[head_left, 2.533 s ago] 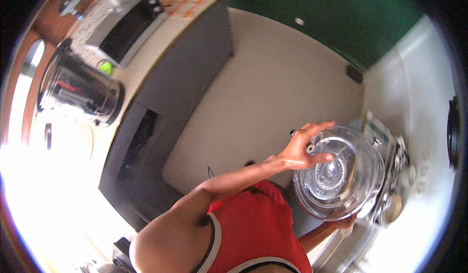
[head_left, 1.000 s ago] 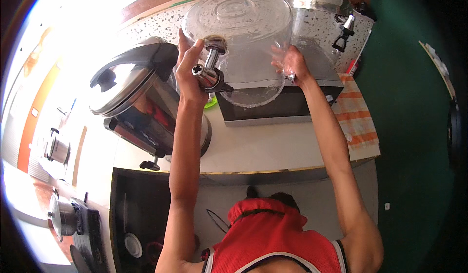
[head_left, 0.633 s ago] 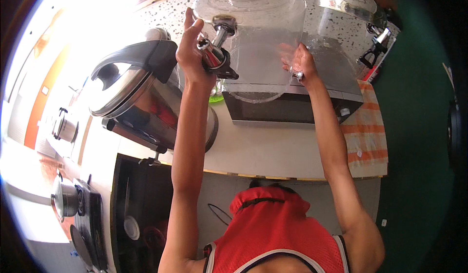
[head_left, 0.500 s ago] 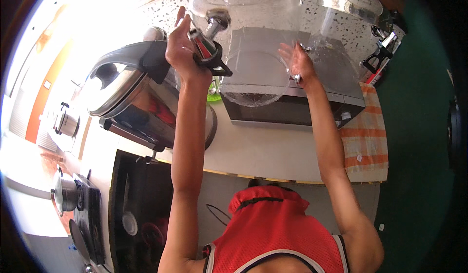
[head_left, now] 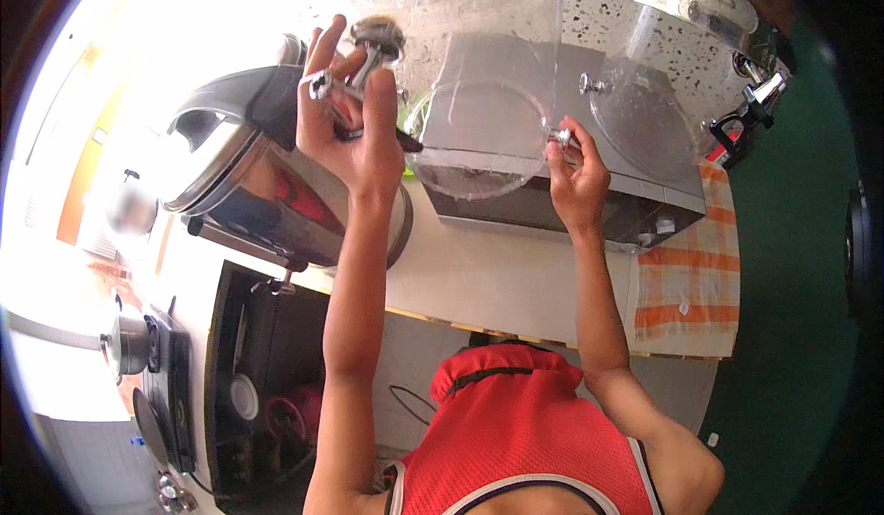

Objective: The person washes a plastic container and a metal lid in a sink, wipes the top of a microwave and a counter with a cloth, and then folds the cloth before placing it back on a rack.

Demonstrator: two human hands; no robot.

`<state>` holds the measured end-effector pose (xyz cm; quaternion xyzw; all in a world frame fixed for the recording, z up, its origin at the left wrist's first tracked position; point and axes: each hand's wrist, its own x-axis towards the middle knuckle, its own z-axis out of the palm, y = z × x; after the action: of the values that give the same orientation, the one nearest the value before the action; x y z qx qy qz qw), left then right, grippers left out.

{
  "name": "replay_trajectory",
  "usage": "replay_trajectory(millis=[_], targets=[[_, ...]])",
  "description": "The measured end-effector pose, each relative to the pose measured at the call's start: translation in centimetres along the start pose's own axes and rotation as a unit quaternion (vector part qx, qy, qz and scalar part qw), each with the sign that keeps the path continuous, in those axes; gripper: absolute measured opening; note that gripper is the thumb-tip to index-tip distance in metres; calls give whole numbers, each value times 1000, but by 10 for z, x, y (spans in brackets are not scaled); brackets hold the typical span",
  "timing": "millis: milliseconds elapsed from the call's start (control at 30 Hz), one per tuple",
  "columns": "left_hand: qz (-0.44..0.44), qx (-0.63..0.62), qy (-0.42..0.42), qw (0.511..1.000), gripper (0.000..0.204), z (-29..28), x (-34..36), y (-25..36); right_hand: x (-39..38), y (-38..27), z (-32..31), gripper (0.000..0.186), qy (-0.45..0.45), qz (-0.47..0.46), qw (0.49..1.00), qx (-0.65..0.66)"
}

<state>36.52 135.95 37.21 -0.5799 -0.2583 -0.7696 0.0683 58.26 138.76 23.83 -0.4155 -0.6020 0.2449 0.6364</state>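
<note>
My left hand [head_left: 348,151] is closed around a chrome tap [head_left: 333,87] with a black lever, fingers pointing up and thumb raised beside it. A large clear plastic drink container [head_left: 493,18] stands just beyond, with a metal fitting [head_left: 378,41] by my left fingertips. At its right side, my right hand [head_left: 580,184] pinches a small chrome knob [head_left: 560,136] between thumb and fingertips. Further right is another clear container [head_left: 635,101] with a shiny metal lid [head_left: 695,0] and its own black-levered tap [head_left: 750,101].
Under the containers sits a grey oven-like box [head_left: 543,216] with a dark front. A large steel urn [head_left: 267,193] with a black handle stands at left. An orange checked cloth [head_left: 686,280] lies at the counter's right end. A pot [head_left: 129,335] is far left.
My right hand has gone from spread fingers beside the container to pinching the small knob. My left hand has shifted slightly left and turned, with the tap in it.
</note>
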Motion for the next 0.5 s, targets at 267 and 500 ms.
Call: replay_trajectory(millis=[267,500], targets=[[-52,18,-50,997,37,31,20,-19,38,13,9,39,18,23,998,-63],[-209,1,-58,976,53,65,26,-3,49,29,3,46,12,48,994,-101]])
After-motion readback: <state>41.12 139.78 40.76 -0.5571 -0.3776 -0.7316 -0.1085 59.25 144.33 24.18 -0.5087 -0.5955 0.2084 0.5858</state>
